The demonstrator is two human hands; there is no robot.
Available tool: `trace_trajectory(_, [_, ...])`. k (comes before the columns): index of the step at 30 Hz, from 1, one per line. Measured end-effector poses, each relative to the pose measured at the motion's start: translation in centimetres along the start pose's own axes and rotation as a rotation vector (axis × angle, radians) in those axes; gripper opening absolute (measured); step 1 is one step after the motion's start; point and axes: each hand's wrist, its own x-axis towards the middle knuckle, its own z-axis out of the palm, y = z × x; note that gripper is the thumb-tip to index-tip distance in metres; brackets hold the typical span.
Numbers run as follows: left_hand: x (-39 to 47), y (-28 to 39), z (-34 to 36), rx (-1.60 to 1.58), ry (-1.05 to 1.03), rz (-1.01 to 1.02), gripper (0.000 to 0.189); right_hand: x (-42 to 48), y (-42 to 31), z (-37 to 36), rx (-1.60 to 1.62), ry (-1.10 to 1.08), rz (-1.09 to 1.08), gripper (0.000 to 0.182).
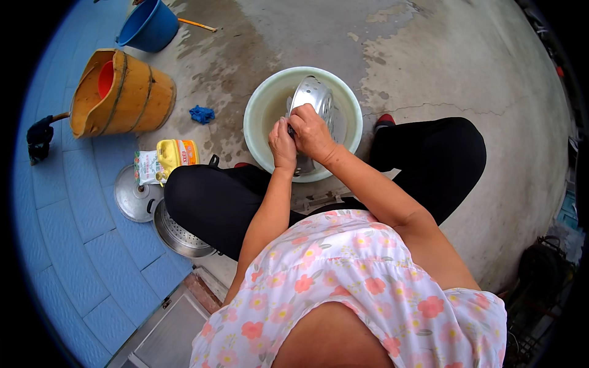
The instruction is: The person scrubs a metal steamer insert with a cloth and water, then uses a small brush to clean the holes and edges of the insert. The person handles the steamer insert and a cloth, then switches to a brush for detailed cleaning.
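A pale green plastic basin (254,133) stands on the concrete in front of me, with cloudy water in it. Inside it, a perforated aluminium steamer (314,94) is tipped up on its side. My left hand (282,146) is closed at its near rim, fingers pointing away from me. Right against it, my right hand (314,134) has its fingers curled over the same rim. Between the fingers shows a small dark thing (291,130), mostly covered; whether it is a handle or a scrubber I cannot tell.
On the left are a wooden bucket (149,96) lying tilted, a blue bucket (156,27), a crumpled blue cloth (201,114), a yellow detergent jug (170,154), a printed bag (146,168), a metal lid (131,195) and another steamer pot (177,232). My knees flank the basin.
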Motion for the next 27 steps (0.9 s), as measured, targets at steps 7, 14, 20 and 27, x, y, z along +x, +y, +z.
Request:
trace_trajectory(7, [0.4,-1.2,0.4,-0.095,0.132,0.042,0.038,4.5,4.8,2.1,-0.29,0.06,0.265,0.015])
trace_trajectory(14, [0.9,-1.5,-0.4,-0.306,0.114,-0.076,0.045,1.7,-0.5,1.1,-0.109,-0.136,0.026,0.016])
trace_trajectory(20, [0.3,-2.1,0.6,-0.043,0.112,0.064,0.043,3.7,3.9,0.8,-0.19,-0.029,0.083,0.011])
trace_trajectory(27, [0.5,-1.3,0.1,-0.205,0.087,-0.028,0.047,2.4,0.8,0.7,-0.109,-0.084,-0.006,0.009])
